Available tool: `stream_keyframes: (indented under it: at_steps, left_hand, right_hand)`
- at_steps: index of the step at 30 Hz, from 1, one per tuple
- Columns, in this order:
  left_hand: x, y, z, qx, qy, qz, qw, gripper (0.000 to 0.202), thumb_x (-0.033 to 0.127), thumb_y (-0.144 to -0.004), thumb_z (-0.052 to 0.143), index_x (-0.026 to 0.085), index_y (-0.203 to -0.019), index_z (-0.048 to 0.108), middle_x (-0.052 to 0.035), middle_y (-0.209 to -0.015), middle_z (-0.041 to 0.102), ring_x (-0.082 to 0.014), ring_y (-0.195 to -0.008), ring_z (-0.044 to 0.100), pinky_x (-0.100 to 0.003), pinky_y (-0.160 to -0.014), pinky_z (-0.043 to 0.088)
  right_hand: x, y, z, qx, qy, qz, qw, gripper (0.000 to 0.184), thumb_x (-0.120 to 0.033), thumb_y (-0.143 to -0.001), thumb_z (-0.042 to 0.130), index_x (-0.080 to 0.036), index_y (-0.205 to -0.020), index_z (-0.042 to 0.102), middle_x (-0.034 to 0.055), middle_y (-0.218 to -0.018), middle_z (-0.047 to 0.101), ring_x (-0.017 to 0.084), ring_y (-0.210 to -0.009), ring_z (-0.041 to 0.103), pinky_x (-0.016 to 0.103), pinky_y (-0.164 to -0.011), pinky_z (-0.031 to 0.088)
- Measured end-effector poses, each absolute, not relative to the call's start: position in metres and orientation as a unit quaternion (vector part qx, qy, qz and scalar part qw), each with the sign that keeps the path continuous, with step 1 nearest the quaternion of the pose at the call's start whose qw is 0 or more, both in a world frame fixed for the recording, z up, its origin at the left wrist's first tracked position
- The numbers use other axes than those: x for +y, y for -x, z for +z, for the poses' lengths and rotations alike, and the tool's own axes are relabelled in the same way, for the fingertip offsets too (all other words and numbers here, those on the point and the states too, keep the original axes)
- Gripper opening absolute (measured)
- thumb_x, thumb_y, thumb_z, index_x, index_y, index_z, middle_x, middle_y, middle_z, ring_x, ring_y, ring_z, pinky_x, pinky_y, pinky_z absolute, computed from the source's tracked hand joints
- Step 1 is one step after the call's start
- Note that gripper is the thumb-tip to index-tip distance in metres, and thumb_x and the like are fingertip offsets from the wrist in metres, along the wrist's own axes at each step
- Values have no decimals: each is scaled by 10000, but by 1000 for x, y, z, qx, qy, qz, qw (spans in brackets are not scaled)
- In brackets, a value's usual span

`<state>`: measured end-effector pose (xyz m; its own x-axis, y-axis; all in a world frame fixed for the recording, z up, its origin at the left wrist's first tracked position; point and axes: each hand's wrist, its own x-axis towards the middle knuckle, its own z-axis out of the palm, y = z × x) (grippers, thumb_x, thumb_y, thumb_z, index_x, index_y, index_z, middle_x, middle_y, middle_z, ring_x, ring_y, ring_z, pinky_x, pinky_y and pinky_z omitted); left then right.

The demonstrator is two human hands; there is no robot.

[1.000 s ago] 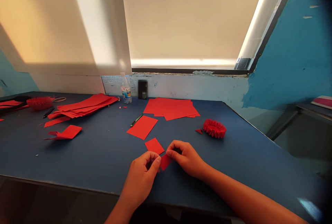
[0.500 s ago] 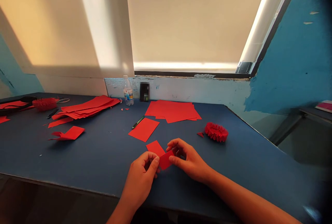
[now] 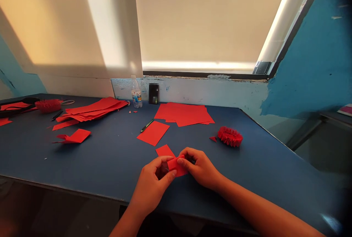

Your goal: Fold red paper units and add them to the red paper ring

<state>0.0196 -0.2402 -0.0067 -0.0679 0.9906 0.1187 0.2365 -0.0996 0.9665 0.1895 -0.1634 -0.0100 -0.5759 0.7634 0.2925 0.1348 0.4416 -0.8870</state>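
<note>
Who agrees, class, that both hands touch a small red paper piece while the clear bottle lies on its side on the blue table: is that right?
The pose is wrong: the head view shows the clear bottle standing upright on the blue table. The left hand and right hand do touch the small red paper piece.

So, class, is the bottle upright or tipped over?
Upright: the bottle stands on its base on the table, its neck pointing up.

Person's L hand (image 3: pixel 152 180) cupped, L thumb (image 3: pixel 167 179) & index finger (image 3: pixel 162 160) apart, R hand (image 3: pixel 200 165) nr it, R thumb (image 3: pixel 185 163) in pinch, R forearm (image 3: pixel 255 204) slanting to lower rt
</note>
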Motion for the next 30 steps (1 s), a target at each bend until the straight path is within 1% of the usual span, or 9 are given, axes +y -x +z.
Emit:
stream_keyframes:
  at_steps: [3, 5, 7, 9, 12, 15, 19, 24, 30]
  left_hand:
    - [-241, -20, 2, 554, -554, 485, 390, 267, 376, -819, 554, 169, -944, 668, -32, -735, 651, -160, -654, 581, -258, -622, 460]
    - [-242, -21, 6, 559, -551, 483, 388, 243, 369, -819, 546, 163, -861, 669, -22, -686, 643, -157, -625, 580, -256, -613, 460]
    - [-242, -22, 8, 560, -547, 488, 386, 230, 360, -814, 551, 160, -784, 660, -24, -676, 648, -166, -644, 595, -254, -618, 463]
    - [-243, -23, 7, 551, -540, 496, 399, 218, 354, -803, 569, 157, -754, 650, -33, -701, 665, -176, -681, 616, -258, -638, 477]
    - [-242, -24, 5, 541, -512, 514, 426, 196, 342, -778, 604, 159, -840, 635, -42, -783, 683, -183, -723, 637, -273, -660, 507]
    - [-239, -24, 2, 531, -494, 524, 446, 286, 349, -771, 620, 160, -984, 593, -58, -866, 680, -198, -776, 650, -291, -660, 525]
    - [-236, -23, -4, 501, -522, 511, 465, 288, 319, -783, 618, 155, -1019, 589, -78, -923, 680, -199, -796, 648, -298, -684, 518]
    - [-235, -21, -5, 533, -512, 531, 415, 206, 342, -810, 579, 154, -873, 633, -25, -733, 642, -149, -651, 587, -249, -596, 473]
    - [-237, -20, -4, 559, -500, 532, 393, 282, 381, -807, 567, 179, -985, 653, -13, -769, 638, -142, -653, 563, -245, -616, 454]
  right_hand:
    - [-165, -190, -8, -810, 296, 371, 345, 300, -399, -937, 499, -161, -792, 611, -2, -677, 561, 128, -607, 475, 238, -568, 376]
    - [-167, -191, -5, -832, 286, 312, 357, 263, -432, -886, 584, -176, -929, 625, 33, -839, 604, 163, -731, 527, 262, -646, 419]
    - [-171, -191, -2, -854, 266, 248, 373, 417, -433, -787, 712, -206, -1112, 585, 76, -1063, 577, 216, -923, 529, 313, -774, 441]
    - [-174, -191, 0, -877, 244, 194, 366, 471, -372, -761, 751, -231, -1172, 568, 85, -1130, 556, 241, -1003, 501, 364, -860, 420]
    - [-176, -190, 0, -894, 238, 168, 340, 256, -177, -808, 663, -222, -1058, 629, 55, -949, 624, 220, -886, 526, 365, -823, 419]
    - [-176, -187, 0, -864, 285, 210, 357, 251, -69, -782, 585, -204, -985, 641, 29, -842, 646, 189, -782, 550, 310, -736, 426]
    - [-176, -185, 2, -842, 288, 271, 366, 183, -85, -810, 552, -209, -909, 645, 6, -813, 661, 164, -746, 567, 270, -708, 409]
    - [-175, -184, 3, -833, 299, 278, 374, 196, -118, -839, 498, -171, -665, 571, -5, -654, 557, 132, -620, 473, 239, -595, 358]
    - [-175, -185, 2, -799, 308, 377, 354, 76, -102, -754, 565, -172, -766, 591, -29, -670, 554, 112, -605, 456, 221, -568, 356]
